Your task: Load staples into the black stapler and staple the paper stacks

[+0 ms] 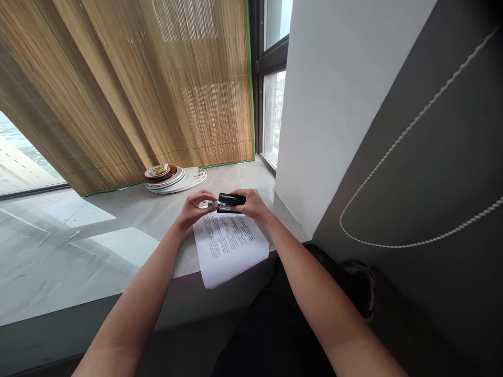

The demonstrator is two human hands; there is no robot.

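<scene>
My right hand [253, 204] is wrapped round the back of a black stapler [231, 199], held just above the ledge. Its top arm is lifted away from the base, with metal showing between them. At the stapler's left end, the fingers of my left hand [193, 208] pinch a small silvery piece [212, 203]. Whether that piece is loose staples or part of the stapler, I cannot tell. Printed paper [231, 246] lies below both hands, its near end reaching past the ledge's front edge.
A stack of plates [165, 180] stands behind my left hand on the grey stone ledge [78, 262]. A bamboo blind [157, 89] hangs over the window. To the right are a white wall [326, 94] and a looped bead cord [387, 245].
</scene>
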